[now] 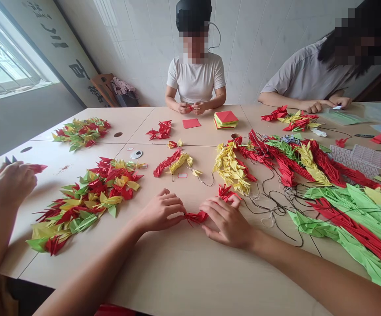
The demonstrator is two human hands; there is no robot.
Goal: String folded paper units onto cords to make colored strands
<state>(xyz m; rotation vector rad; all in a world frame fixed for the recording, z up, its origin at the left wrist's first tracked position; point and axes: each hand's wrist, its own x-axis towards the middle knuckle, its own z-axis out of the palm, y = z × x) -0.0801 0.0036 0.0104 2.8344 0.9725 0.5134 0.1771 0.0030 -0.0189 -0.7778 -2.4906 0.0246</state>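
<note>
Low over the table's near middle, my left hand (pixel 160 210) pinches the left end of a short row of red folded paper cranes (pixel 197 217). My right hand (pixel 228 221) curls over the other end of this row, its fingers hiding part of the paper. More red paper pokes out beyond its fingertips. Just past my hands lie a bunch of yellow paper cranes (pixel 231 169) and a small red-and-yellow strand (pixel 173 162). Left of my left hand spreads a large pile of mixed red, yellow and green cranes (pixel 93 193).
Long crane strands (pixel 351 215) and tangled black cords (pixel 277 204) cover the right side. Across the table, one person (pixel 195 79) folds red paper beside a stack of square paper (pixel 226 120). Another person (pixel 302 79) sits at right. A co-worker's hand (pixel 14 182) is at left.
</note>
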